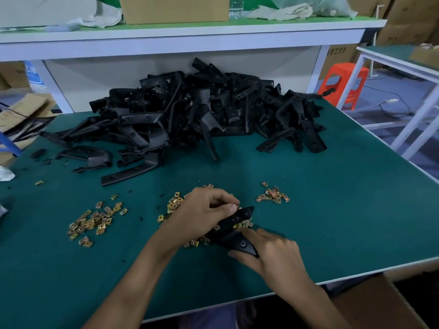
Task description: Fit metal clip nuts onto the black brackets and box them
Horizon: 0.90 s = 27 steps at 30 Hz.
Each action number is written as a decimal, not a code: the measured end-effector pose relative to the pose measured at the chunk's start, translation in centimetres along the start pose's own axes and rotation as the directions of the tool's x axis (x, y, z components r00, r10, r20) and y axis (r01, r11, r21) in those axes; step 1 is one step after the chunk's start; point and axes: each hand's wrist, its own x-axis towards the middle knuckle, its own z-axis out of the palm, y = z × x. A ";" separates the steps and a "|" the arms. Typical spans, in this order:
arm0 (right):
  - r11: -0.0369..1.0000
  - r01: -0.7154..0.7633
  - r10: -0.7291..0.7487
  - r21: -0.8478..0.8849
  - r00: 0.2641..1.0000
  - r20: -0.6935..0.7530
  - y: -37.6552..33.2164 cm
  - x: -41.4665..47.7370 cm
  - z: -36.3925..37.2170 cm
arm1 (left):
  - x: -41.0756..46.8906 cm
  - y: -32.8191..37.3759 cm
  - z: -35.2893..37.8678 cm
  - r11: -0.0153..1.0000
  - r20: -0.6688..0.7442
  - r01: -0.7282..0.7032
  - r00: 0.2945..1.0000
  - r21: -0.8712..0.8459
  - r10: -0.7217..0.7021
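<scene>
The person works toward the near edge of the green bench (332, 176), both hands clamped on one black bracket (234, 223) that lies slanted just above the surface. The left hand (202, 211) has its fingers curled over and pinches the bracket's far tip between thumb and fingertips; I cannot tell whether a nut is under them. The right hand (270, 254) grips the wider near end, thumb below and fingers along its side.

Brass-coloured clip nuts (174, 205) lie loose under and around the hands. A second scatter (93, 222) lies toward the left edge, and a smaller cluster (273, 197) sits toward the right edge, well apart from the first.

A big pile of brackets (190, 115) runs along the far edge, with a few strays spilling toward the middle.

An open cardboard box (384, 302) stands below the near right corner of the bench. On the shelf (166, 35) above the far edge are another carton (175, 9), a water bottle (236, 7) and a crumpled cloth (282, 11). An orange stool (344, 84) stands beyond the far right corner.
</scene>
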 end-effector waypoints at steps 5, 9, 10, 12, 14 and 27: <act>1.000 -0.013 0.013 -0.008 1.000 0.025 0.1 0.1 -0.1 | -0.8 -1.1 1.4 0.929 -0.086 0.121 0.983 -0.350 -0.160; 1.000 -0.028 0.028 0.006 0.998 0.059 0.1 0.0 -0.1 | -0.9 -1.2 1.4 0.883 -0.089 0.179 0.967 -0.434 -0.240; 1.000 -0.029 0.029 0.000 0.997 0.065 0.1 0.1 -0.2 | -0.8 -1.1 1.2 0.908 -0.089 0.165 0.973 -0.386 -0.214; 0.999 -0.040 0.038 0.011 0.994 0.100 0.1 0.1 -0.2 | -0.5 -0.8 0.6 0.969 -0.060 0.110 0.990 -0.221 -0.126; 0.999 -0.047 0.045 0.017 0.992 0.116 0.2 0.1 -0.1 | -0.1 -0.2 0.0 0.997 -0.004 0.060 0.998 -0.042 -0.061; 0.999 -0.043 0.043 0.005 0.998 0.036 0.0 -0.1 0.0 | -1.6 -0.1 1.9 0.854 -0.183 0.019 0.979 0.519 0.089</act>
